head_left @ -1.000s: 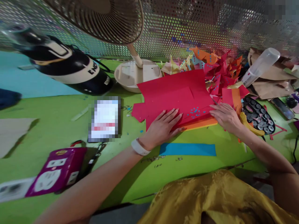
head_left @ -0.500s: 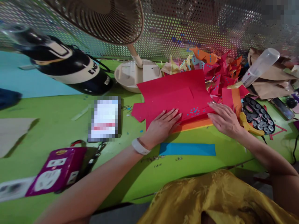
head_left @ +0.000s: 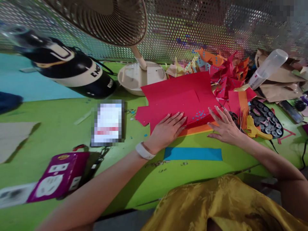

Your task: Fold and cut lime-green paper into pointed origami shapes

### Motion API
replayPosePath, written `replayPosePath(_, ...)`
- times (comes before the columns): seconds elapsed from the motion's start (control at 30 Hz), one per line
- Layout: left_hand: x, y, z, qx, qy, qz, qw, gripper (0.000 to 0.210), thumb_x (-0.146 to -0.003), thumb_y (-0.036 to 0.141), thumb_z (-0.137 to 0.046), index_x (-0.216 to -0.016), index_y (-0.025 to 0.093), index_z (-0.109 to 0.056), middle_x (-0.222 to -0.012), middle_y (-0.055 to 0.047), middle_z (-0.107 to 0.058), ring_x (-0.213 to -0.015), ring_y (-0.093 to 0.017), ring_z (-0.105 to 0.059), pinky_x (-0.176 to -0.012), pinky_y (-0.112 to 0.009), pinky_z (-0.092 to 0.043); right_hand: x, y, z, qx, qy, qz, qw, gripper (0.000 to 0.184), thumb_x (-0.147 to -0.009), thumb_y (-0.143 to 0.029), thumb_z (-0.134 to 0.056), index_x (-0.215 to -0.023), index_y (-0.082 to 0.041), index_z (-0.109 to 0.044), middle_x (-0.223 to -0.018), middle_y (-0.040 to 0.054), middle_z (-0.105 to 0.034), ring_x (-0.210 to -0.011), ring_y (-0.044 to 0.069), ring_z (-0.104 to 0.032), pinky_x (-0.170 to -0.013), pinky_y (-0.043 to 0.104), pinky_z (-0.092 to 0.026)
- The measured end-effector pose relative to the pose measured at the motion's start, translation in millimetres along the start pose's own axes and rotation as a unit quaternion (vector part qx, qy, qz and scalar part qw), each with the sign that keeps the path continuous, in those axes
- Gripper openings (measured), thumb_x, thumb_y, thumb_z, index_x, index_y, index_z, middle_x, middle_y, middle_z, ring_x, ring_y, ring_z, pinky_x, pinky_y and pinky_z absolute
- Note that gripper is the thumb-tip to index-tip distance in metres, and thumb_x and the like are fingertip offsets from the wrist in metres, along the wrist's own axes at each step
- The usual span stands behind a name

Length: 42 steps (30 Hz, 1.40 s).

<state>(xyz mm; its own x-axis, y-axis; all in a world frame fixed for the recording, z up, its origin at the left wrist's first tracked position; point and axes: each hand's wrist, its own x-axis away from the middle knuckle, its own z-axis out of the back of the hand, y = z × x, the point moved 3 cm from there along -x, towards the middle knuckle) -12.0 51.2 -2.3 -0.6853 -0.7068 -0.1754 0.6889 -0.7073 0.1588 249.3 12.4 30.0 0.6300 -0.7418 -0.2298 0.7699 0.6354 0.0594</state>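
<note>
My left hand lies flat on the lower left part of a red paper sheet, fingers stretched out. At the sheet's lower right edge, my right hand has its fingers spread and holds nothing. Small blue dots are gathered on the red paper between the hands. An orange sheet shows from under its lower edge. A blue paper strip lies flat on the green table in front of the hands. Scissors rest just past my right fingers, partly hidden by them.
A yellow glue gun and a black palette lie at the right. Coloured paper scraps are heaped behind the sheet. A fan base, a black bottle, a phone and a purple pouch stand or lie leftward.
My right hand has shifted a little toward me and its fingers have spread apart, uncovering the scissors. My left hand and the red sheet have stayed in place.
</note>
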Motion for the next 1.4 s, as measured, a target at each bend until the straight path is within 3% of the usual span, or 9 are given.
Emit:
replayPosePath(0.27,0,1,1.0,0.013,0.021,-0.006,1.000,0.064,-0.098,0.062,-0.036,-0.142,0.017,-0.052,-0.150,-0.015,-0.049,-0.140,-0.029,-0.046,-0.117,-0.050,-0.036,-2,1,0,0.011,0.007,-0.041,0.999,0.043,-0.091,-0.051,-0.060,-0.125,-0.026,-0.065,-0.162,0.0082,-0.030,-0.152,0.034,-0.016,-0.121,0.060,-0.019)
replayPosePath(0.47,1,-1,1.6,0.009,-0.003,0.002,1.000,0.044,-0.103,0.033,-0.033,-0.141,0.019,-0.053,-0.150,-0.011,-0.049,-0.139,-0.025,-0.046,-0.117,-0.047,-0.037,-4,1,4,0.014,0.017,-0.054,0.998,0.039,-0.093,-0.045,-0.060,-0.126,-0.026,-0.064,-0.161,0.0063,-0.034,-0.152,0.033,-0.016,-0.122,0.058,-0.019)
replayPosePath(0.57,0,-1,3.0,-0.006,-0.015,0.004,1.000,0.044,-0.104,0.030,-0.032,-0.141,0.016,-0.052,-0.150,-0.011,-0.050,-0.139,-0.025,-0.046,-0.116,-0.046,-0.038,-4,0,8,0.006,0.019,-0.062,0.998,0.035,-0.093,-0.040,-0.061,-0.125,-0.028,-0.065,-0.160,0.0045,-0.035,-0.152,0.034,-0.017,-0.121,0.058,-0.020)
replayPosePath(0.67,-1,-2,2.7,-0.013,-0.019,0.005,1.000,0.045,-0.104,0.030,-0.031,-0.140,0.015,-0.053,-0.149,-0.012,-0.051,-0.138,-0.024,-0.048,-0.115,-0.044,-0.038,0,1,12,0.013,0.045,-0.066,0.997,0.030,-0.094,-0.035,-0.058,-0.122,-0.029,-0.066,-0.155,0.0042,-0.042,-0.148,0.034,-0.025,-0.119,0.058,-0.025)
replayPosePath(0.8,-3,-4,1.7,-0.013,-0.016,0.004,1.000,0.044,-0.103,0.029,-0.032,-0.139,0.017,-0.054,-0.148,-0.011,-0.052,-0.136,-0.023,-0.051,-0.114,-0.043,-0.040,4,1,18,0.050,0.096,-0.026,0.994,0.028,-0.098,-0.022,-0.050,-0.118,-0.032,-0.068,-0.130,0.0035,-0.066,-0.125,0.025,-0.054,-0.108,0.045,-0.041)
replayPosePath(0.9,-4,-5,4.2,-0.008,-0.017,0.014,1.000,0.044,-0.104,0.032,-0.032,-0.138,0.017,-0.055,-0.147,-0.010,-0.053,-0.134,-0.022,-0.053,-0.114,-0.042,-0.041,-2,-2,19,0.064,0.055,0.066,0.994,0.031,-0.100,-0.015,-0.044,-0.114,-0.023,-0.070,-0.104,0.0063,-0.074,-0.098,0.021,-0.063,-0.087,0.035,-0.051)
replayPosePath(1.0,-5,-4,9.1,-0.003,-0.032,0.018,0.999,0.045,-0.104,0.030,-0.031,-0.139,0.015,-0.054,-0.148,-0.010,-0.052,-0.135,-0.022,-0.052,-0.114,-0.041,-0.040,-15,-5,15,0.096,0.004,0.128,0.987,0.032,-0.099,-0.009,-0.040,-0.113,-0.013,-0.069,-0.101,0.0110,-0.074,-0.089,0.020,-0.064,-0.077,0.033,-0.051)
replayPosePath(1.17,-7,0,15.6,-0.007,-0.028,0.018,0.999,0.044,-0.103,0.027,-0.034,-0.138,0.012,-0.056,-0.144,-0.012,-0.055,-0.132,-0.023,-0.055,-0.113,-0.040,-0.043,-36,-3,-4,0.156,-0.064,0.133,0.977,0.025,-0.095,-0.007,-0.046,-0.095,-0.011,-0.071,-0.084,0.0105,-0.072,-0.079,0.021,-0.064,-0.071,0.033,-0.047)
replayPosePath(1.4,-7,-1,14.5,-0.016,0.005,0.000,1.000,0.041,-0.102,0.021,-0.038,-0.135,0.011,-0.058,-0.140,-0.014,-0.058,-0.129,-0.025,-0.057,-0.109,-0.042,-0.047,-43,-5,-10,0.154,-0.093,0.117,0.977,0.028,-0.097,-0.008,-0.042,-0.097,-0.011,-0.070,-0.077,0.0096,-0.070,-0.075,0.019,-0.061,-0.070,0.032,-0.041)
